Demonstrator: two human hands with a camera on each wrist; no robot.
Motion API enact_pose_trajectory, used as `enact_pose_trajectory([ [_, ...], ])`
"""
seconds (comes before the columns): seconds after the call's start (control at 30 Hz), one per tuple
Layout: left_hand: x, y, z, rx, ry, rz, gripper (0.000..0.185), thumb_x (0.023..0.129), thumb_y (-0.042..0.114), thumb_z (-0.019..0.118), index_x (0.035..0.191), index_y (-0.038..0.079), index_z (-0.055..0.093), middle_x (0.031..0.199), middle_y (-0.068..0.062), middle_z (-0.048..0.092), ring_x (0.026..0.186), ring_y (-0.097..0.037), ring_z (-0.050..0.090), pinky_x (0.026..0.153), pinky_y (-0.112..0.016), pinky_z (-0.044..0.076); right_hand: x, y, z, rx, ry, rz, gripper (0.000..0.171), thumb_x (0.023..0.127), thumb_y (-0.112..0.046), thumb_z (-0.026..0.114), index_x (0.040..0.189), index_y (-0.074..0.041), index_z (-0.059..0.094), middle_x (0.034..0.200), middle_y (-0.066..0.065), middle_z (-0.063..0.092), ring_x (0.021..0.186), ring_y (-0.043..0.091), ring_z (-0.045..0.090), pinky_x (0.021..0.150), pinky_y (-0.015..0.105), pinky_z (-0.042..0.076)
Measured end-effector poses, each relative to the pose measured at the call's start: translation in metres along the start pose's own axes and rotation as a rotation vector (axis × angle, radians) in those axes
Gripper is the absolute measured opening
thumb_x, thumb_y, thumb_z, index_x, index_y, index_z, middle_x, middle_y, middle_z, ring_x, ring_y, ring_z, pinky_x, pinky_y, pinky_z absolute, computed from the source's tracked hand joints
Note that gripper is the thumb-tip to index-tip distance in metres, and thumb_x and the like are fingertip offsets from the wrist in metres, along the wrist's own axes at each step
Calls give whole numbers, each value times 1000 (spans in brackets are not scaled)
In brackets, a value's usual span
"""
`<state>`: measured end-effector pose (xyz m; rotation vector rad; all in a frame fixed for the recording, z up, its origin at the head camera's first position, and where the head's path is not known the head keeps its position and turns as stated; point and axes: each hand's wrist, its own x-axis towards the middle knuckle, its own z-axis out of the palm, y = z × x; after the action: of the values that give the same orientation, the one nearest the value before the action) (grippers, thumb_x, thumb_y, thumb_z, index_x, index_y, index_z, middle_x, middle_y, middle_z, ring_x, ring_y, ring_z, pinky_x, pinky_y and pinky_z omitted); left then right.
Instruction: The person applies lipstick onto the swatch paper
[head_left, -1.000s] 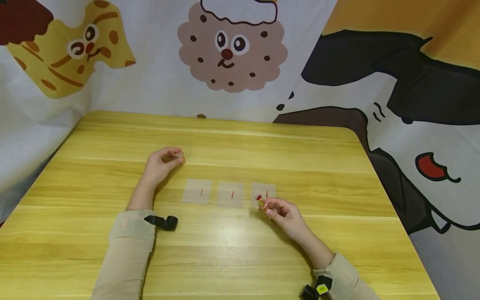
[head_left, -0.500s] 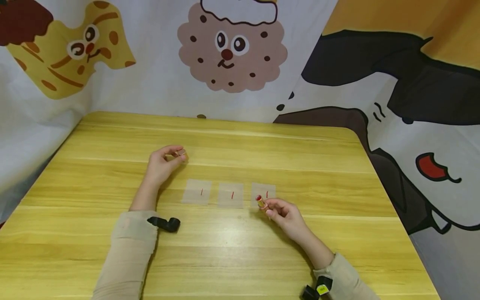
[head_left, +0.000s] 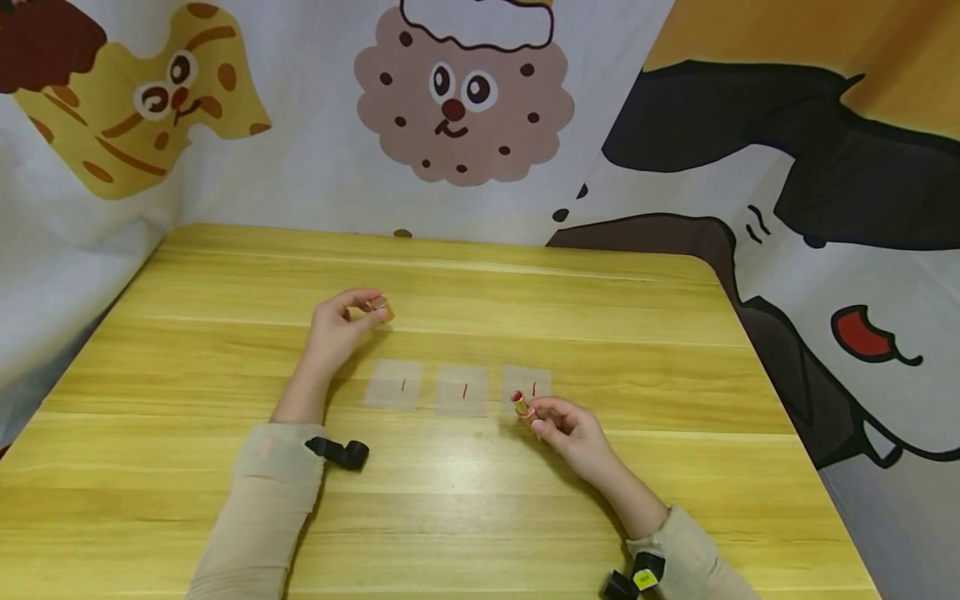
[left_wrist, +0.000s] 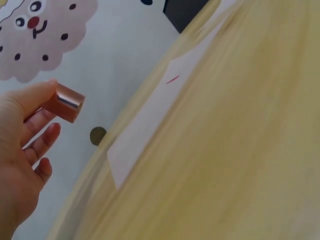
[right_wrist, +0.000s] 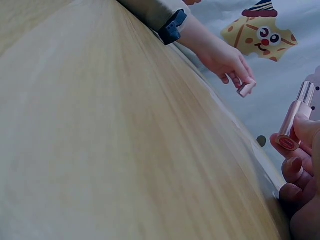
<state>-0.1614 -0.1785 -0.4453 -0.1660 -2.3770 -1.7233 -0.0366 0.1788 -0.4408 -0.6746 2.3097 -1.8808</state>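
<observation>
My left hand [head_left: 335,333] pinches a short rose-gold lipstick cap [head_left: 386,311] between thumb and fingers, above the table left of the middle. In the left wrist view the cap [left_wrist: 67,104] is a small shiny cylinder, with the other fingers loosely bent below. My right hand [head_left: 579,437] holds an uncapped lipstick [head_left: 521,404], its red tip pointing up and left, in front of the right-hand paper square [head_left: 542,379]. The right wrist view shows the lipstick's rose-gold base [right_wrist: 294,120] and the red label on its end. Cap and lipstick are apart.
A left paper square [head_left: 382,393] and a middle paper square [head_left: 453,404] lie in a row with the right one, each bearing a short red stroke. The wooden table [head_left: 450,517] ends at a printed cartoon curtain [head_left: 300,183] behind it.
My left hand has moved to the right and slightly away from me, carrying the cap. The right hand with the lipstick and the paper squares have stayed in place.
</observation>
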Motion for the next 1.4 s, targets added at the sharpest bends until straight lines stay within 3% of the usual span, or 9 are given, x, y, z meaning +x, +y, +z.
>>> enact_pose_trajectory([
  [0.13,-2,11,4,-25,-7,7,32,84,15,75,111,0,68,94,-16,64,88,-21,53,66,-27,32,0,1,0,3,-4,-10,23,87,19,55,110,18,57,90,30,62,66,13,55,52,19,43],
  [0.37,-14,55,9,-27,-27,38,29,86,4,72,111,-8,65,96,-22,64,89,-22,53,75,-31,32,-1,1,0,5,-3,-1,22,87,18,55,110,17,57,90,28,64,67,12,55,53,19,43],
  [0.47,-16,64,11,-21,-25,64,29,86,4,71,111,-9,65,97,-22,64,89,-24,53,77,-36,32,-1,1,0,12,-3,0,22,87,18,55,109,18,57,89,29,63,65,10,53,52,18,42],
  [0.67,-16,69,17,-70,-25,116,28,86,5,72,109,-9,65,96,-21,64,87,-18,54,76,-36,34,-1,-1,0,12,1,12,22,87,19,55,109,18,57,89,31,62,67,7,53,54,17,43],
  [0.9,-20,81,21,-128,-29,174,25,85,0,71,107,-11,65,96,-23,65,87,-21,55,75,-44,34,0,-1,1,9,15,17,21,87,19,55,107,18,58,90,24,65,74,4,57,60,18,47],
  [1.07,-22,88,24,-135,-37,188,25,85,-1,71,108,-10,65,96,-21,65,86,-13,55,76,-41,36,0,0,1,7,17,12,21,87,19,55,107,17,58,89,20,65,73,4,56,60,18,47],
  [1.4,-27,101,29,-185,-62,224,24,83,-5,71,106,-10,65,96,-23,65,86,-13,56,77,-42,36,0,-1,1,4,15,12,21,87,19,55,107,18,58,89,28,63,72,4,56,60,18,47],
])
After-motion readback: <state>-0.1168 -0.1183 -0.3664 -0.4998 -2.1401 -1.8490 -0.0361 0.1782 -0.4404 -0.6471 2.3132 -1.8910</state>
